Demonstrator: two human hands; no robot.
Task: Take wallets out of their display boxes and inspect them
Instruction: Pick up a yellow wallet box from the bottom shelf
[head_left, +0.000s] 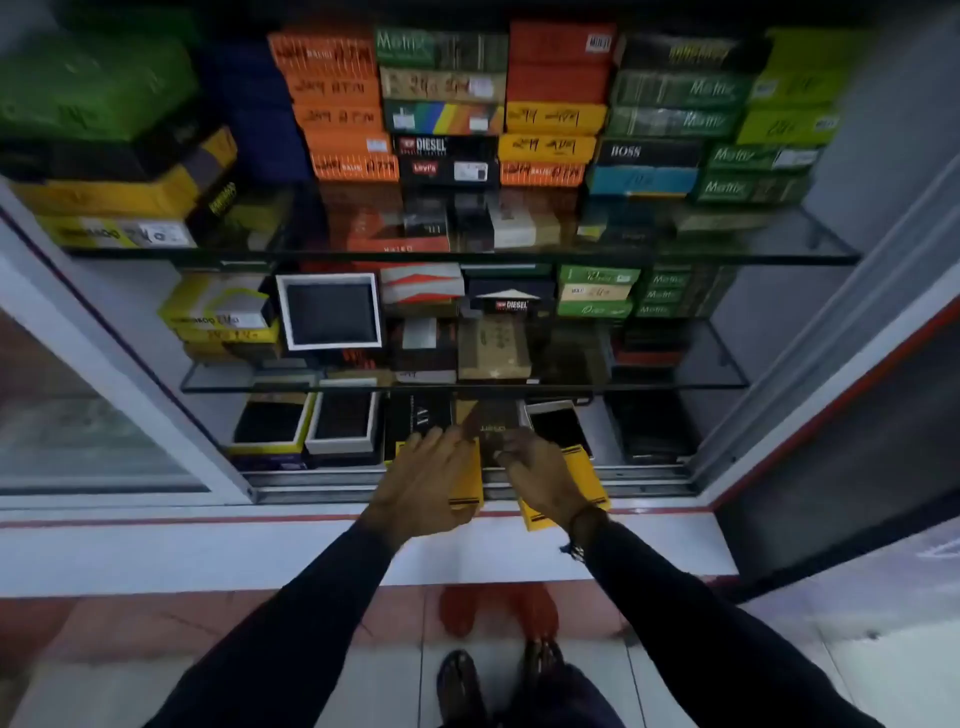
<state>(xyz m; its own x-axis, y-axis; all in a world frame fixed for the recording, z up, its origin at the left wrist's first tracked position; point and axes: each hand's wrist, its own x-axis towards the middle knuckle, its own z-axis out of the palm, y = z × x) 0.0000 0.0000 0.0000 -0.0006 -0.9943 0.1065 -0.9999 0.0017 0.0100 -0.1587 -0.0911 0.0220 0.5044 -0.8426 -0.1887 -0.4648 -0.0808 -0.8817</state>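
Observation:
My left hand (426, 475) and my right hand (543, 480) reach side by side into the bottom shelf of a display cabinet. Between their fingertips is a dark brown wallet (491, 428) with gold lettering, and both hands touch it. A yellow box part (466, 496) sits under my left palm, gripped from above. A second yellow box part (589, 480) shows under and behind my right hand. The thumb and forefinger of my right hand pinch the wallet's near edge. How the fingers underneath hold is hidden.
Two open white-framed boxes with dark wallets (343, 421) stand to the left on the bottom shelf. Glass shelves (675, 385) above carry stacks of orange, green, yellow and black boxes. The sliding-door track (322, 480) and white ledge (208, 551) run in front. My feet are on the tiled floor.

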